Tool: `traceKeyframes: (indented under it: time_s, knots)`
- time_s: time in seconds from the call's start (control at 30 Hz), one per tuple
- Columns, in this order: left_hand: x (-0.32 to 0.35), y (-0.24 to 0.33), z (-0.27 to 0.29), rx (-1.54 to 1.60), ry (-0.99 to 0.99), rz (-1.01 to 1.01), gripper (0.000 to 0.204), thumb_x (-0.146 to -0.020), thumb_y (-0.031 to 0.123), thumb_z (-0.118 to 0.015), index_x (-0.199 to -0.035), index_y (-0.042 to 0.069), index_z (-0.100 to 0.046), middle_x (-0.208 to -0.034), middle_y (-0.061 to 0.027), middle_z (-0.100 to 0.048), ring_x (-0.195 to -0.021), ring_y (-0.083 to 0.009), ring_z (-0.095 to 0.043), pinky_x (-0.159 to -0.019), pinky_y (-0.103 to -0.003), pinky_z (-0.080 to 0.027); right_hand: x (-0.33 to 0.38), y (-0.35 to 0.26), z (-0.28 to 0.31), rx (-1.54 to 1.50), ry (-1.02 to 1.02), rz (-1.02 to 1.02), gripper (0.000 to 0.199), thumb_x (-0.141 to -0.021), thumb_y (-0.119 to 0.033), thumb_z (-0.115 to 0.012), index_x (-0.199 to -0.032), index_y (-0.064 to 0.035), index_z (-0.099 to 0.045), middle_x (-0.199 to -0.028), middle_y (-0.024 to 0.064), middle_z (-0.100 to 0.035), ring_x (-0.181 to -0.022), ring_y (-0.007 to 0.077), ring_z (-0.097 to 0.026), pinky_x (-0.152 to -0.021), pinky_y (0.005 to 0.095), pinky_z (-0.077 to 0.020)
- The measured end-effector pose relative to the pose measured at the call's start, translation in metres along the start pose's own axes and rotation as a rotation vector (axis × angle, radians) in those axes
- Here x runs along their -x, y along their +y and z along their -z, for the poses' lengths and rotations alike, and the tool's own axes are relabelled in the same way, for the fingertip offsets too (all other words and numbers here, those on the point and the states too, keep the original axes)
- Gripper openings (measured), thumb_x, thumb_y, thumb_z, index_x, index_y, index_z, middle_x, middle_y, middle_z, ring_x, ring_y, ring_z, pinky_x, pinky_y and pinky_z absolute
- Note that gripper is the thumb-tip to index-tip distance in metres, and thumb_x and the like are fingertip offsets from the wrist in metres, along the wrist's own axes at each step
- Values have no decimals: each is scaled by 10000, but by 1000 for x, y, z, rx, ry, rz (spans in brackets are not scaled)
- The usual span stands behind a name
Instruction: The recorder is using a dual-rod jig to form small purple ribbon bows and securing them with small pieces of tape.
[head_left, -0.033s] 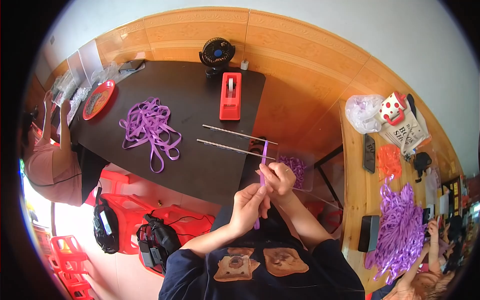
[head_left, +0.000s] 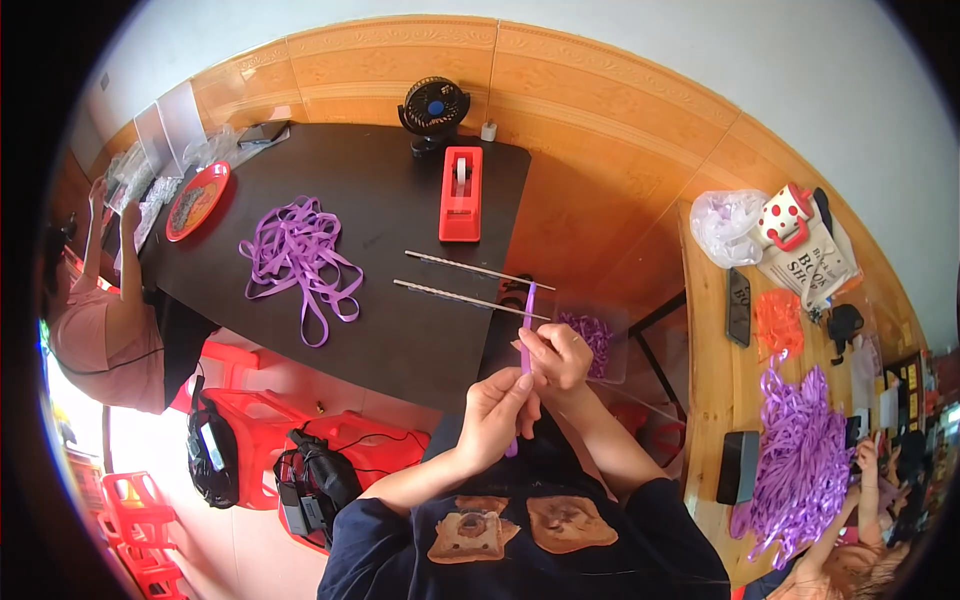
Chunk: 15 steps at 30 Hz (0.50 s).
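Note:
In front of my chest my left hand (head_left: 493,418) and my right hand (head_left: 557,356) meet, both pinching one narrow purple ribbon (head_left: 529,302). Its upper end rises to the tips of two thin twisted metal rods; whether it is looped on them I cannot tell. A short tail hangs below my fingers. The far rod (head_left: 455,263) and the near rod (head_left: 445,292) lie side by side, sticking out past the dark table's (head_left: 400,345) right edge. Just beyond my right hand, a clear box (head_left: 622,350) holds purple ribbon pieces (head_left: 588,330).
On the dark table are a purple ribbon heap (head_left: 300,250), a red tape dispenser (head_left: 461,220), a black fan (head_left: 434,105) and a red plate (head_left: 217,200). A wooden table (head_left: 706,400) at right bears more purple ribbon (head_left: 800,455). Other people sit at both sides.

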<state>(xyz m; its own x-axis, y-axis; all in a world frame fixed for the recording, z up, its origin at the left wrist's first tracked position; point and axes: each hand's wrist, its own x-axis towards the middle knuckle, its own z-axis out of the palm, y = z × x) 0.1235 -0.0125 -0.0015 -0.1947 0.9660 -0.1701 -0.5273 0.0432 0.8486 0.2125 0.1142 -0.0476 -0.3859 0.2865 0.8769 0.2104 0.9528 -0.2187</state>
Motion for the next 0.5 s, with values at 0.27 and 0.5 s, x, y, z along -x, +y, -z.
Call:
traceKeyframes:
  time_s: [0.27, 0.5]
  knots:
    - [-5, 59, 12, 329, -255, -611, 462, -1004, 296, -431, -1319, -42, -451, -817, -159, -635, -555, -167, -597, -488, -234, -492, -66, 39, 3, -520, -21, -496, 108, -796, 38, -649, -704, 63, -598, -675, 74, -543, -611, 118, -498, -536, 259, -366]
    - [-37, -45, 23, -9, -124, 71, 232, -978, 158, -507, -1110, 9, -626, -797, -42, -655, -575, -67, -571, -516, -179, -405, -64, 102, -29, -924, -133, -1124, 162, -831, -107, -705, -692, -30, -673, -593, -40, -553, -531, 27, -420, -502, 199, -305]
